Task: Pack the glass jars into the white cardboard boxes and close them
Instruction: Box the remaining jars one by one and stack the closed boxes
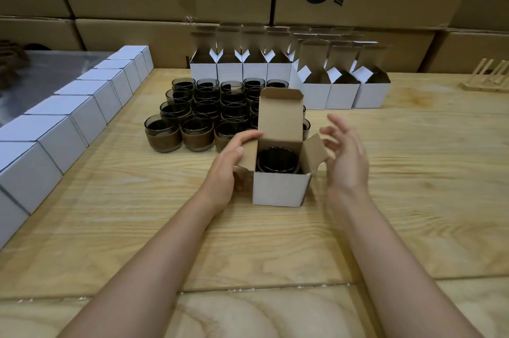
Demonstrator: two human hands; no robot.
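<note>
Jar (276, 161) seated in box (279, 189), lid (279, 117) unclosed; box gripped by left hand (228, 169), right hand (345, 156) slack beside it; loose jars (198, 117) behind it unpacked.

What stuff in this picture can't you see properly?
All in the head view:
- Jar in the box: only its rim shows; the box walls hide the rest.
- Loose jars: the box's raised lid hides some on the right.
- Closed boxes: contents sealed in; the row runs off the left edge.
- Right grip: motion blur smears its fingers.
- Rack: cut off by the right edge.
</note>
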